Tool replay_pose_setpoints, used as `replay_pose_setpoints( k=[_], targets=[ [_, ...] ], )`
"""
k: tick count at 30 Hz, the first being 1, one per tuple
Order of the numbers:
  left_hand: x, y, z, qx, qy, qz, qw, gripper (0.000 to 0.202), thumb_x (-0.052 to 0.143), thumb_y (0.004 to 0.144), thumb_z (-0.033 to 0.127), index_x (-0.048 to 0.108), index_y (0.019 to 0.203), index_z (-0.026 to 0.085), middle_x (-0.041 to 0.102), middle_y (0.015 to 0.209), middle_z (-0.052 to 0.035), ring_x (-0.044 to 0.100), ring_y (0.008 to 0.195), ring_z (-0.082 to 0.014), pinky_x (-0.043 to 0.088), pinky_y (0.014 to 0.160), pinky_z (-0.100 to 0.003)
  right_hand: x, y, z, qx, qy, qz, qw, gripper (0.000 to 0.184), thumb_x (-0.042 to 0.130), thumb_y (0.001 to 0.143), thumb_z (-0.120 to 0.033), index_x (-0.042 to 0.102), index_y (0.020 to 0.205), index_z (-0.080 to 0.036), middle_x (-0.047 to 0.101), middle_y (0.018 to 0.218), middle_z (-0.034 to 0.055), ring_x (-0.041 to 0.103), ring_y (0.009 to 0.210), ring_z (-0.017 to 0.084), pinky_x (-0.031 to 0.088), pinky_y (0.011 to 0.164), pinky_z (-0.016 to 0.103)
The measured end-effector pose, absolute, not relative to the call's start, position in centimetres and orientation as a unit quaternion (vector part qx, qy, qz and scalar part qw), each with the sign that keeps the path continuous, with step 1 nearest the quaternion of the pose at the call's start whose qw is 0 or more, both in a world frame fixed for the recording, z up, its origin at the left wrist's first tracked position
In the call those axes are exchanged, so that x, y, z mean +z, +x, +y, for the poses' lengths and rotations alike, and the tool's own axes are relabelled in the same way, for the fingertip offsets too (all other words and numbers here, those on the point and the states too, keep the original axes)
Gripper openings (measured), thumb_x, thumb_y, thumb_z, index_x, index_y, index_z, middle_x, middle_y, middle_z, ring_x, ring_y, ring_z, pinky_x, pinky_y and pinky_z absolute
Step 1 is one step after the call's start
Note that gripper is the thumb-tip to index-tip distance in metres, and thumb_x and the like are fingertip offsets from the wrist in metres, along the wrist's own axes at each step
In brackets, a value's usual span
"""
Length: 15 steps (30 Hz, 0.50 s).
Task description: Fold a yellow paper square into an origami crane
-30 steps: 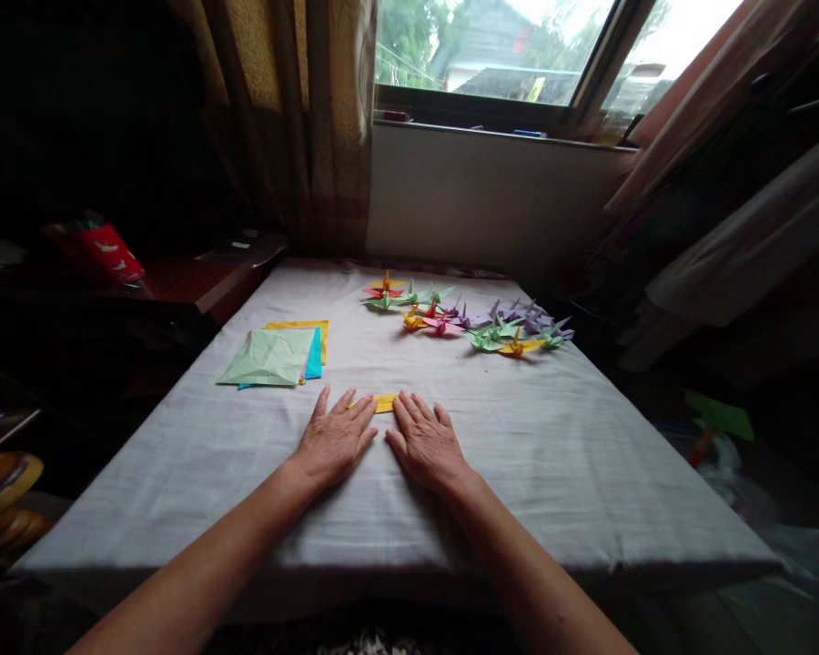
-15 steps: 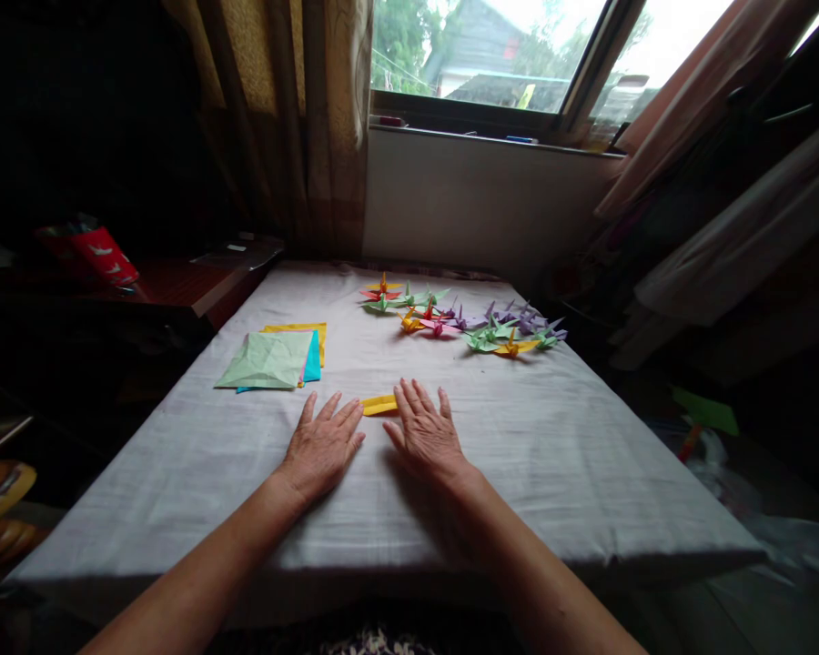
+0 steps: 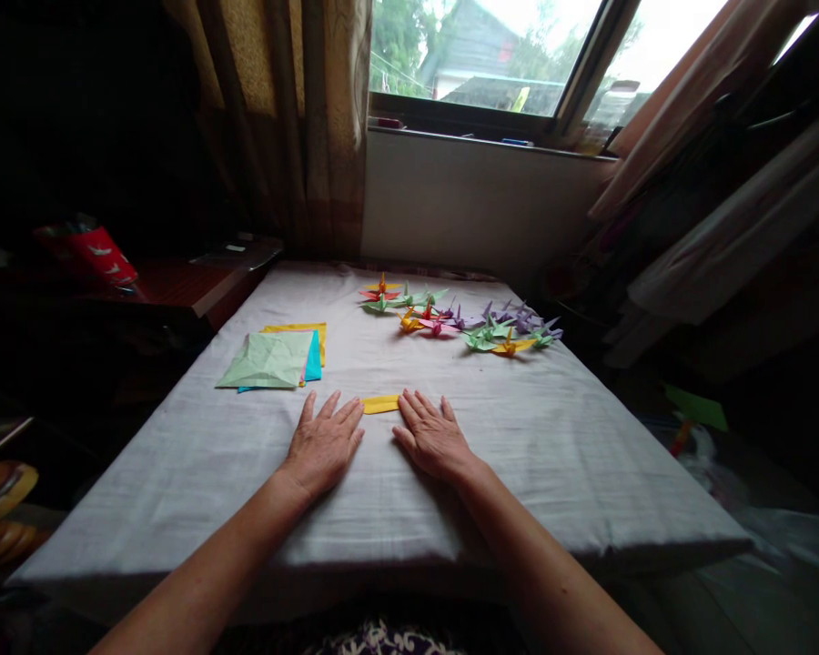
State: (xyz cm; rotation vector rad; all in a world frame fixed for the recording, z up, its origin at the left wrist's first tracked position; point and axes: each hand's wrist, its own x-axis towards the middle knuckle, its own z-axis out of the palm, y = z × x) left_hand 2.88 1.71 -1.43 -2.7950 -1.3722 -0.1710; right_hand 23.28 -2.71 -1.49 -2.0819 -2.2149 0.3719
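Observation:
A narrow folded strip of yellow paper (image 3: 381,404) lies flat on the cloth-covered table (image 3: 532,482) in front of me. My left hand (image 3: 322,444) rests palm down with fingers spread, its fingertips touching or covering the strip's left end. At the right end lies my right hand (image 3: 433,435), also flat and open, fingertips against the paper. The strip's ends may run under the fingers; I cannot tell how far.
Left of the hands sits a small stack of paper squares (image 3: 269,357), light green on top, blue and yellow beneath. Several folded paper cranes (image 3: 443,320) stand toward the back right. A red patterned container (image 3: 99,256) is on the side furniture at left.
My right hand has slid slightly to the right along the yellow strip, so a little more of it shows. My left hand has stayed in place.

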Motion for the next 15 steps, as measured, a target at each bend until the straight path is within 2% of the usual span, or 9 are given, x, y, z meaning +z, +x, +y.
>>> replay_pose_setpoints(
  k=[4,7,10,12,15],
  targets=[
    [-1.2,2.9,1.6,-0.058,-0.894,-0.443,0.009,0.041,0.042,0.097,0.028,0.058,0.134,0.024,0.056,0.142,-0.0038,0.042,0.138,-0.0343,0.016,0.116,-0.064,-1.4,23.8,-3.1,0.111,-0.697,-0.707,0.037,0.058,0.032,0.101,-0.049,0.032,0.152,-0.021,0.024,0.160,0.0065,0.021,0.149,0.024,0.009,0.119,0.058],
    [-0.9,3.2,1.5,-0.087,-0.894,-0.440,0.008,0.037,0.047,0.095,0.027,0.062,0.129,0.023,0.061,0.138,-0.0053,0.046,0.134,-0.0356,0.018,0.114,-0.064,-1.2,23.8,-3.6,0.080,-0.726,-0.681,0.050,0.058,0.035,0.100,-0.045,0.035,0.151,-0.017,0.029,0.159,0.0112,0.025,0.148,0.027,0.012,0.117,0.058],
    [-0.4,3.8,1.6,-0.113,-0.892,-0.437,0.013,0.030,0.052,0.093,0.026,0.066,0.119,0.020,0.066,0.129,-0.0083,0.050,0.129,-0.0358,0.019,0.114,-0.063,-0.8,23.5,-4.6,0.037,-0.746,-0.659,0.086,0.050,0.041,0.099,-0.039,0.047,0.143,-0.017,0.043,0.152,0.0140,0.038,0.141,0.028,0.022,0.114,0.054],
    [-0.2,4.2,1.6,-0.126,-0.891,-0.436,0.016,0.024,0.054,0.091,0.024,0.068,0.110,0.018,0.070,0.119,-0.0108,0.054,0.123,-0.0348,0.022,0.114,-0.061,-0.7,23.0,-5.0,0.028,-0.730,-0.673,0.115,0.043,0.045,0.097,-0.036,0.055,0.136,-0.020,0.055,0.142,0.0122,0.048,0.132,0.026,0.030,0.110,0.047],
    [-0.1,4.4,1.6,-0.149,-0.889,-0.434,0.011,0.018,0.055,0.090,0.021,0.068,0.101,0.018,0.073,0.105,-0.0120,0.060,0.111,-0.0316,0.027,0.112,-0.059,-0.8,22.0,-4.8,0.045,-0.695,-0.701,0.151,0.039,0.049,0.095,-0.032,0.058,0.132,-0.021,0.063,0.133,0.0100,0.053,0.125,0.024,0.036,0.104,0.041]
  ],
)
